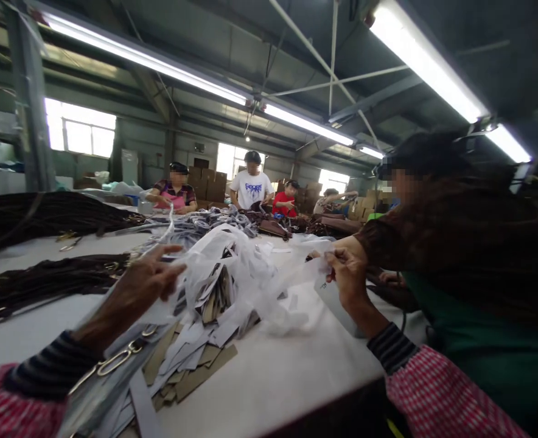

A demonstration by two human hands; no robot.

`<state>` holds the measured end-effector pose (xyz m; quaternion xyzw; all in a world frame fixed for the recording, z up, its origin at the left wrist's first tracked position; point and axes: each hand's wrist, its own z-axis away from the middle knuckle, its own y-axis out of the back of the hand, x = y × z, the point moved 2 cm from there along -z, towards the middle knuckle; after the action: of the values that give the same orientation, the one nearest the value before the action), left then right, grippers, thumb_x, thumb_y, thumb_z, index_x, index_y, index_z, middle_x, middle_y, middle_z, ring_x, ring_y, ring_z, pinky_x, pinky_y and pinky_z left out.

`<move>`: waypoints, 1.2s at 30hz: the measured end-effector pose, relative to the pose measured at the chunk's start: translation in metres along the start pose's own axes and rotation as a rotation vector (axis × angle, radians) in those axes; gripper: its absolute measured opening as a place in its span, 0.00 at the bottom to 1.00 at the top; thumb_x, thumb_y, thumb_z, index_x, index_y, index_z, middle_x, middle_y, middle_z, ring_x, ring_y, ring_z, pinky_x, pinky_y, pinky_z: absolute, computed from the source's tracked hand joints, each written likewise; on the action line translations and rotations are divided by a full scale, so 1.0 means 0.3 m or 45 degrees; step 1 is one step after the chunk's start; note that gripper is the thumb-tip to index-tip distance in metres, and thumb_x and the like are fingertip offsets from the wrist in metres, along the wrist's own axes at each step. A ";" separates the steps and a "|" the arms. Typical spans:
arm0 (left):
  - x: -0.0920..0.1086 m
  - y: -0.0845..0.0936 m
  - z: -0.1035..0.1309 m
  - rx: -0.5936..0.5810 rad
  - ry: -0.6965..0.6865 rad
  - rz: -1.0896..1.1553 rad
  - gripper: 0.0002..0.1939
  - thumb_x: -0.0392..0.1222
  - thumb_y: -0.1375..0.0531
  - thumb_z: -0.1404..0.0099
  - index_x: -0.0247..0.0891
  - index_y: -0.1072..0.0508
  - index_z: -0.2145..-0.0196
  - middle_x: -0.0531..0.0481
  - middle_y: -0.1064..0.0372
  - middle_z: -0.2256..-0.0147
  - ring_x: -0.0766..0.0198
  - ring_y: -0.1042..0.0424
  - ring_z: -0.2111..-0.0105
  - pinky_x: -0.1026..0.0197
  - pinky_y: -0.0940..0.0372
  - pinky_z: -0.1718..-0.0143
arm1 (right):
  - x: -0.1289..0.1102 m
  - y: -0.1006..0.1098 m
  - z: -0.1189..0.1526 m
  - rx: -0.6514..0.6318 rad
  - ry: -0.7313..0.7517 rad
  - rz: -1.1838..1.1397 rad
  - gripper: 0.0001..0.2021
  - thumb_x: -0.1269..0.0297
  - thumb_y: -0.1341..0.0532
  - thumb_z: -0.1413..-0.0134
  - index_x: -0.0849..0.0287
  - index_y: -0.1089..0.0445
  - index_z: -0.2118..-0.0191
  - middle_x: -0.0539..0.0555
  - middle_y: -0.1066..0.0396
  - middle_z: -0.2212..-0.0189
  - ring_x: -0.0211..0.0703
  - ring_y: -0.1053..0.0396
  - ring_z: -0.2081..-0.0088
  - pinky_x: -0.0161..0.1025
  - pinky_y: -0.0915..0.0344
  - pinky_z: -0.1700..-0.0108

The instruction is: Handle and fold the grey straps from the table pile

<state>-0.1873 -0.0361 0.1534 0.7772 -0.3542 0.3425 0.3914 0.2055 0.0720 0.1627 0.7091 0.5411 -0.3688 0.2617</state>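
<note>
From my head camera, my left hand [143, 283] and right hand [349, 277] are well apart, each pinching an end of a thin clear plastic bag [251, 274] stretched over the white table [273, 377]. Below it lies a heap of paper and card strips [196, 359]; dark straps [45, 280] lie left, and a co-worker's arm [433, 243] is just beside my right hand.

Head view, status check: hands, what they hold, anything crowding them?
Left hand and right hand both pinching thin white plastic bag. Cardboard and paper pieces heaped beneath. Co-worker's arm close at right.
</note>
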 end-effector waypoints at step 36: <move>0.198 -0.611 0.297 -1.106 -0.171 0.567 0.26 0.69 0.36 0.42 0.43 0.23 0.62 0.49 0.30 0.64 0.59 0.31 0.66 0.63 0.34 0.69 | 0.072 0.078 0.481 -1.146 -0.240 0.070 0.18 0.47 0.33 0.45 0.59 0.19 0.67 0.52 0.28 0.77 0.42 0.30 0.73 0.35 0.38 0.73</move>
<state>0.0162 -0.0477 0.0935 0.4679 -0.6462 0.1876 0.5730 0.1963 -0.0332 0.0594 0.5023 0.6023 -0.1527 0.6014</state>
